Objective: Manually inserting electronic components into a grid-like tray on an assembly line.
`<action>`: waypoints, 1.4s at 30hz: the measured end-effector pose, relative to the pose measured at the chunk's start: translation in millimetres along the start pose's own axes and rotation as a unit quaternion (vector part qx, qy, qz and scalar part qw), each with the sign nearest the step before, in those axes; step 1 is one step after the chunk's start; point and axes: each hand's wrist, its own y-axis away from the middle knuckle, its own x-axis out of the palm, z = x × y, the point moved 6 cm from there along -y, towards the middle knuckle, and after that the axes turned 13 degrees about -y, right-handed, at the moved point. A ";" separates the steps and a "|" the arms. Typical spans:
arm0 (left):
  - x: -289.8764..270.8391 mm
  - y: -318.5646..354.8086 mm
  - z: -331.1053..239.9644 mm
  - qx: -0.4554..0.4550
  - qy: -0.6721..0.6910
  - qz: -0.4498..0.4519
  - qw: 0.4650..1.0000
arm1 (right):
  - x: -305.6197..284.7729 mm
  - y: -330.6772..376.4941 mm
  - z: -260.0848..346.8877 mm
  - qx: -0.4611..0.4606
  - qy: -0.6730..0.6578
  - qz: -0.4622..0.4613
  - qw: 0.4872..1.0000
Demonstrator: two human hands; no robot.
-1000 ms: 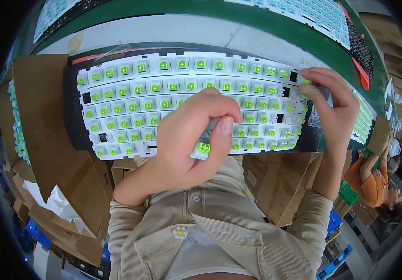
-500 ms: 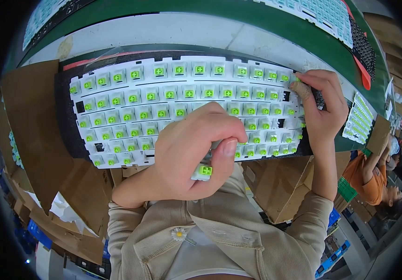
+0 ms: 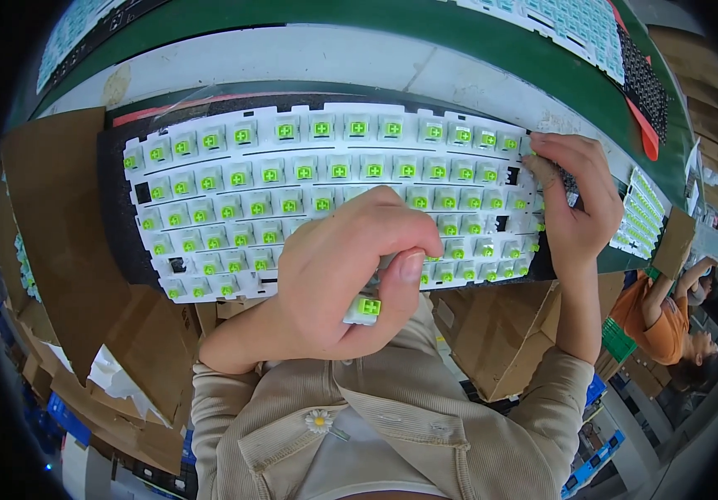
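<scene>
A white keyboard plate [image 3: 259,285] full of clear key switches with green stems lies before me on a dark foam pad [image 3: 117,208]. My left hand [image 3: 334,275] is curled above its lower middle, hiding several switches. One loose key switch [image 3: 367,307] is held in that hand, its green stem showing below the thumb. At the upper right corner, my right hand [image 3: 584,187] closes its thumb and forefinger around a switch at the end of the top row. A tan wrap covers the right thumb. A few dark openings [image 3: 143,192] show in the plate.
More plates with pale blue switches [image 3: 567,29] lie on the green bench at the back. A smaller plate with green switches [image 3: 638,215] is at right. Cardboard boxes [image 3: 501,333] stand below the bench edge, and a brown cardboard sheet [image 3: 59,225] at left. A co-worker in orange [image 3: 659,321] is at far right.
My right thumb and forefinger have shifted slightly at the corner switch. My left hand stays almost still with its loose switch. The co-worker at right now shows a pale plate near the raised hands.
</scene>
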 end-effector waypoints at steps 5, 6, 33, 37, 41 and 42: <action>-1.7 -0.3 0.6 0.008 -0.006 -0.001 1.000 | -0.1 -5.6 -5.1 0.066 -0.024 0.049 0.996; -2.7 -0.3 0.5 0.011 -0.007 0.000 1.000 | 0.6 -6.6 -6.4 0.069 -0.023 0.071 0.995; 7.7 6.7 -3.3 -0.058 0.019 -0.040 0.997 | 9.8 -50.6 -25.6 0.296 -0.128 0.462 0.826; 10.3 6.3 -8.5 -0.044 -0.023 -0.043 0.998 | 14.9 -50.1 -26.8 0.289 -0.095 0.491 0.816; 15.9 5.6 -13.6 0.028 -0.091 -0.017 0.995 | 10.2 -45.1 -34.1 0.247 -0.153 0.483 0.826; 13.7 4.7 -14.6 0.012 -0.105 -0.014 0.994 | 14.6 -41.7 -30.4 0.242 -0.153 0.485 0.827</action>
